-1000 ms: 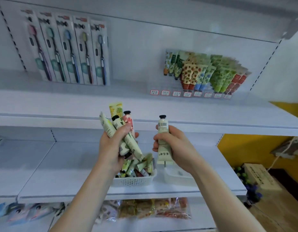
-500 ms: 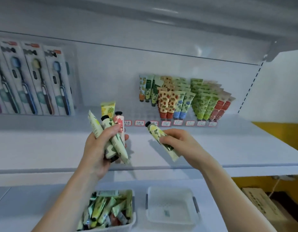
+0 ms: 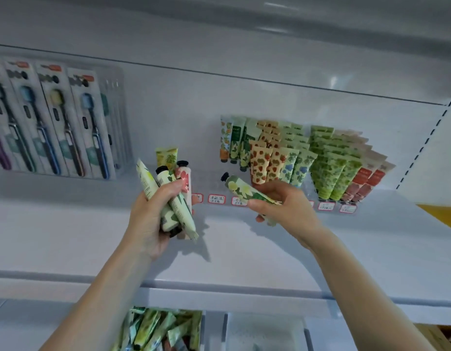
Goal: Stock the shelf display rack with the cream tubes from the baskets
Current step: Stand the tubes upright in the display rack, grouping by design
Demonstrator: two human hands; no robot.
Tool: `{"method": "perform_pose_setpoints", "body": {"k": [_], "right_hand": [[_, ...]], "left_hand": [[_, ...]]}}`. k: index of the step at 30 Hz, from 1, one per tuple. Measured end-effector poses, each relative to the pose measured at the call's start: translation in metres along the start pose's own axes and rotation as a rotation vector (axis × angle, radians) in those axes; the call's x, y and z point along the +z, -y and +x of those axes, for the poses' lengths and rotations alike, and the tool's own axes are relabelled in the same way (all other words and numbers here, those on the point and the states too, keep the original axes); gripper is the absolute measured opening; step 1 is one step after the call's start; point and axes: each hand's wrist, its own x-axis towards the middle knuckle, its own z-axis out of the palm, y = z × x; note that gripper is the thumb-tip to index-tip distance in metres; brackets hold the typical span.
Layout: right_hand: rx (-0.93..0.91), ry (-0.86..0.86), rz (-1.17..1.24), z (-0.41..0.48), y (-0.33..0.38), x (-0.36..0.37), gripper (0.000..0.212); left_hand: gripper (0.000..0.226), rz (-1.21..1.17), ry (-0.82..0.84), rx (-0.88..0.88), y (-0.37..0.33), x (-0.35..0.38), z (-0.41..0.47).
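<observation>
I am seeing bright overhead light: the left hand (image 3: 153, 224) and right hand (image 3: 287, 211) are casting faint shadows on the shelf (image 3: 371, 249), glare is streaking the upper panel (image 3: 270, 29), and wide-angle distortion is bowing the blurred edges.

This is a shop. White metal shelving (image 3: 67, 236) runs on a slotted upright (image 3: 422, 148) at the right. Packaged toothbrushes (image 3: 54, 122) hang in a row far left. Cream tubes (image 3: 328, 168) stand sorted by pattern, with small red-bordered price labels (image 3: 216, 199) in front.
</observation>
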Motion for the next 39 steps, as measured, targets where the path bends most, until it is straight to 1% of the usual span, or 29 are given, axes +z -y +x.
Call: {"method": "perform_pose_setpoints", "body": {"k": [1,3,5,7,10,13,15,18,21,25,29,32,34,35,36,39], "right_hand": [[-0.001,-0.047,-0.073,0.004,0.001,-0.002,0.021],[-0.008,-0.102,-0.122,0.012,0.003,-0.006,0.024],[-0.025,-0.109,-0.093,0.019,0.007,-0.008,0.019],[-0.059,-0.097,-0.084,0.025,0.014,-0.011,0.012],[-0.095,-0.079,-0.133,0.041,0.024,-0.013,0.01],[-0.178,-0.101,-0.331,0.058,0.036,-0.014,0.014],[-0.24,-0.112,-0.409,0.068,0.049,-0.014,0.022],[-0.278,-0.081,-0.525,0.087,0.074,-0.011,0.02],[-0.315,-0.111,-0.676,0.116,0.095,-0.011,0.021],[-0.288,-0.166,-0.792,0.152,0.105,-0.008,0.021],[-0.199,-0.132,-0.872,0.172,0.099,-0.001,0.023],[-0.157,-0.1,-0.894,0.176,0.095,0.003,0.023],[-0.13,-0.076,-0.913,0.178,0.093,0.007,0.024],[-0.12,-0.068,-0.926,0.178,0.091,0.009,0.024],[-0.115,-0.064,-0.938,0.179,0.089,0.012,0.024],[-0.086,-0.078,-0.965,0.18,0.084,0.016,0.024]], "left_hand": [[0.023,-0.004,0.003,0.001,-0.002,0.0,0.003],[0.027,-0.015,0.009,0.002,-0.004,-0.001,0.009],[0.03,-0.022,0.019,0.011,-0.007,0.001,0.016],[0.026,-0.032,0.027,0.016,-0.009,0.002,0.023],[0.027,-0.033,0.031,0.02,-0.013,0.005,0.036],[0.03,-0.054,0.034,0.019,-0.017,0.008,0.051],[0.028,-0.057,0.043,0.015,-0.019,0.012,0.06],[0.037,-0.064,0.036,0.001,-0.02,0.015,0.069],[0.033,-0.078,0.018,-0.015,-0.017,0.015,0.071],[0.036,-0.09,0.005,-0.033,-0.015,0.007,0.073],[0.034,-0.115,0.002,-0.024,-0.017,0.002,0.076],[0.035,-0.125,0.004,-0.023,-0.017,0.001,0.076],[0.032,-0.123,0.012,-0.028,-0.016,0.001,0.077],[0.034,-0.119,0.011,-0.031,-0.016,0.001,0.077],[0.036,-0.118,0.007,-0.034,-0.015,0.001,0.077],[0.03,-0.099,0.015,-0.025,-0.015,0.0,0.078]]}}
